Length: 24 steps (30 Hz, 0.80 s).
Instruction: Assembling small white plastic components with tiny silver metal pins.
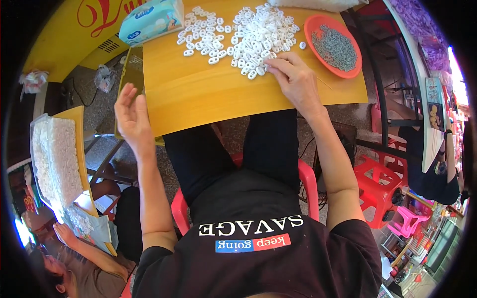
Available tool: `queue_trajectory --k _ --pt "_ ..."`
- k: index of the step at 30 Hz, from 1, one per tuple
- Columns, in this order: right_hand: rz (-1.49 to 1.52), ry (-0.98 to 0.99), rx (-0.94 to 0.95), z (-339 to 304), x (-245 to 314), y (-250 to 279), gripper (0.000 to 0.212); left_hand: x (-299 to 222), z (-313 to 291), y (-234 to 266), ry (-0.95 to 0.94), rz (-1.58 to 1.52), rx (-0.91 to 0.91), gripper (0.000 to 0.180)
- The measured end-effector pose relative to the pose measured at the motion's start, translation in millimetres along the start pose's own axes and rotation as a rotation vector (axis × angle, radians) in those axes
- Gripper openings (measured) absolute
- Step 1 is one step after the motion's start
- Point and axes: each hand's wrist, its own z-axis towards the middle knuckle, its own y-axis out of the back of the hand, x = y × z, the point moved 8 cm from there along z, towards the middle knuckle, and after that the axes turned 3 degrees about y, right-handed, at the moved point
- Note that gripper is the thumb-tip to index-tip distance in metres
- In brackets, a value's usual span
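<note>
A heap of small white oval plastic pieces with holes (263,37) lies on the yellow tabletop (208,94). My right hand (298,82) is at the heap's near right edge, its thumb and forefinger pinched on one white oval piece with holes (267,66); the fingertips partly hide it. Left of the heap, more of the same pieces (203,32) are spread in a looser layer. My left hand (132,116) hangs in the air just off the table's left edge, fingers slightly bent, thumb apart, nothing in it.
To the heap's right stands an orange-red bowl (309,35) of small grey metal parts. A blue tissue pack (151,22) lies at the far left corner. A thin stick (325,83) lies near the bowl. At the left, another person's hand (64,233) is by a side table with a white-filled container (57,154).
</note>
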Motion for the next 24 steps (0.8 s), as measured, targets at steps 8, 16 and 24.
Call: queue_trajectory --k 8,16,24 --pt "-0.073 -0.029 -0.036 -8 -6 10 0.009 -55 -43 -82 -0.19 -0.007 0.196 0.027" --pt "0.028 -0.038 -0.102 -14 -15 23 0.016 -59 -64 -154 -0.017 -0.282 0.463 0.024" --pt "1.138 -0.67 -0.069 -33 -14 9 0.024 -53 -75 -208 0.366 -0.507 0.629 0.019"
